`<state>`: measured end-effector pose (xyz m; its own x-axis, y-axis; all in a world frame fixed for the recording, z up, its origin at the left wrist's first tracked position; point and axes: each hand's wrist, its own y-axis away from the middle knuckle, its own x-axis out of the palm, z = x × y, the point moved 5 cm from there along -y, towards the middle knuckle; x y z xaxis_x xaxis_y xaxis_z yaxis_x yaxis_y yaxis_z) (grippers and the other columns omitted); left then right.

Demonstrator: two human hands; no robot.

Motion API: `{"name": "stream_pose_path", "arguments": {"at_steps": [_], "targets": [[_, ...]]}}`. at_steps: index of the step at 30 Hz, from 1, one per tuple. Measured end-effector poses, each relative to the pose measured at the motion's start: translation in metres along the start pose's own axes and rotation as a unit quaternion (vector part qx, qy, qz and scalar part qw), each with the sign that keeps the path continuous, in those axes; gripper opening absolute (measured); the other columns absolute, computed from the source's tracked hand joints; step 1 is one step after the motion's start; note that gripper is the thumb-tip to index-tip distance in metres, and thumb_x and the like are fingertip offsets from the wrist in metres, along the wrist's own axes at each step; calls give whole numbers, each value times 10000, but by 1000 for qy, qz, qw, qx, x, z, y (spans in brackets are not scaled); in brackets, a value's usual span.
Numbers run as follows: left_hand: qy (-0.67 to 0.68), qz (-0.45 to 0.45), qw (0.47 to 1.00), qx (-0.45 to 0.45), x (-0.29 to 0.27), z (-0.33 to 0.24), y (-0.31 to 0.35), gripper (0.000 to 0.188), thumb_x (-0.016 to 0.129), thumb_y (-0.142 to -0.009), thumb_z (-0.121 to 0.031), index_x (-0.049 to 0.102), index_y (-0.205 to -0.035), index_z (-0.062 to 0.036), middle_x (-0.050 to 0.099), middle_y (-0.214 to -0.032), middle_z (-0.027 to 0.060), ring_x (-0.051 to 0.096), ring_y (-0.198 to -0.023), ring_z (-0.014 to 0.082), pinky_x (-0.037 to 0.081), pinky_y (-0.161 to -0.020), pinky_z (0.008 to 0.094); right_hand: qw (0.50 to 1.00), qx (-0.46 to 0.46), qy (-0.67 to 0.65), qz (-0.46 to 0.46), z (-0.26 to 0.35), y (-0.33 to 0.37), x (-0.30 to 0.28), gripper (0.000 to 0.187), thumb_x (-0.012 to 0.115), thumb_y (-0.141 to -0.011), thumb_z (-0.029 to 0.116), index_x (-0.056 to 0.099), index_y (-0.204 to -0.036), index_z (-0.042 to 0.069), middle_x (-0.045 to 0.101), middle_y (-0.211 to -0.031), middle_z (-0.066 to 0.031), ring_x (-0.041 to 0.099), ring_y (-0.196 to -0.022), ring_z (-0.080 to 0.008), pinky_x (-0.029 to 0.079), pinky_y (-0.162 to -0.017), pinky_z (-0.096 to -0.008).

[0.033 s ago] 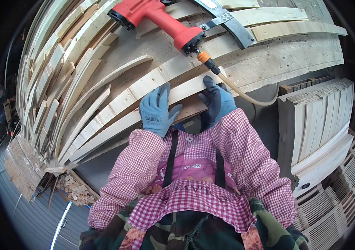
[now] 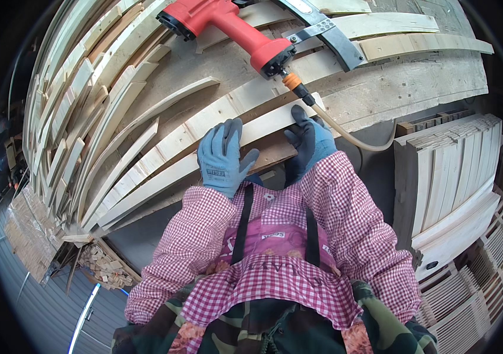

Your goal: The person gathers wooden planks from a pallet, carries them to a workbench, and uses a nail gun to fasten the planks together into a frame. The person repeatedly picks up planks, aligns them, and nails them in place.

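Along the near edge of the workbench lies a long pale wooden strip point(image 2: 270, 123). My left hand point(image 2: 220, 158), in a blue glove with a grey palm, has its fingers across the strip and its thumb at the near side. Around the strip's right end my right hand point(image 2: 310, 140), gloved alike, is closed with fingers and thumb. Just beyond, a second wooden strip point(image 2: 204, 125) runs nearly parallel. A red nail gun point(image 2: 228, 29) with a grey magazine point(image 2: 346, 52) rests on its side past both hands. An orange-collared fitting point(image 2: 292, 81) joins it to a beige air hose point(image 2: 346, 133).
Many curved-looking wooden strips point(image 2: 110, 106) crowd the left of the workbench point(image 2: 405, 82). The hose droops over the bench edge at the right. Stacked boards point(image 2: 452, 171) stand at my right, slatted wooden pieces point(image 2: 458, 301) below them. Offcuts point(image 2: 107, 265) fill a box at lower left.
The whole scene sits very slightly lower in the picture. Both hands keep their places on the wooden strip.
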<state>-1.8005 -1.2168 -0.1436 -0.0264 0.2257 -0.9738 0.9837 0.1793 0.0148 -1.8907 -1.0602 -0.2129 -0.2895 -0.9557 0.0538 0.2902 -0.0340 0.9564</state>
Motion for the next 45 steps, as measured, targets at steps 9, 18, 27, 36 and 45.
{"name": "stream_pose_path", "arguments": {"at_steps": [9, 18, 27, 36, 45], "targets": [[-47, -6, 992, -118, -15, 67, 26, 825, 613, -810, -415, 179, -1435, -96, 152, -1457, 213, 102, -1364, 374, 54, -1093, 524, 999, 17, 39, 18, 15, -7, 14, 402, 702, -803, 302, 520, -1128, 150, 538, -976, -16, 528, -921, -173, 494, -787, -295], [-54, 97, 967, -228, 25, 79, 15, 856, 452, -839, -591, 70, -1461, -143, 41, -1491, 217, -1, -1382, 371, -29, -1079, 545, 990, -15, 89, 107, 18, -20, 7, 647, 735, -756, 347, 443, -1230, 17, 550, -1120, -129, 546, -1042, -239, 534, -812, -304], [-61, 110, 963, -236, 32, 77, 13, 886, 425, -833, -623, 40, -1460, -129, -2, -1499, 209, -35, -1380, 382, -64, -1069, 553, 918, -34, 396, 13, 51, -5, 13, 380, 715, -778, 362, 607, -871, 9, 662, -732, -99, 634, -588, -182, 513, -494, -296], [-54, 179, 947, -262, 38, 83, 11, 910, 406, -824, -653, 4, -1460, -143, -43, -1502, 198, -71, -1379, 380, -99, -1064, 548, 659, -99, 737, -111, 76, 15, 15, 701, 511, -739, 708, 650, -988, 67, 671, -893, -113, 624, -932, -263, 451, -856, -390], [-56, 102, 968, -224, 41, 83, 18, 898, 407, -829, -645, 1, -1460, -152, -67, -1504, 183, -102, -1377, 375, -115, -1062, 550, 866, -44, 498, -15, 66, 25, -21, 481, 566, -832, 535, 655, -828, 62, 636, -636, -53, 561, -484, -129, 418, -445, -274]]}}
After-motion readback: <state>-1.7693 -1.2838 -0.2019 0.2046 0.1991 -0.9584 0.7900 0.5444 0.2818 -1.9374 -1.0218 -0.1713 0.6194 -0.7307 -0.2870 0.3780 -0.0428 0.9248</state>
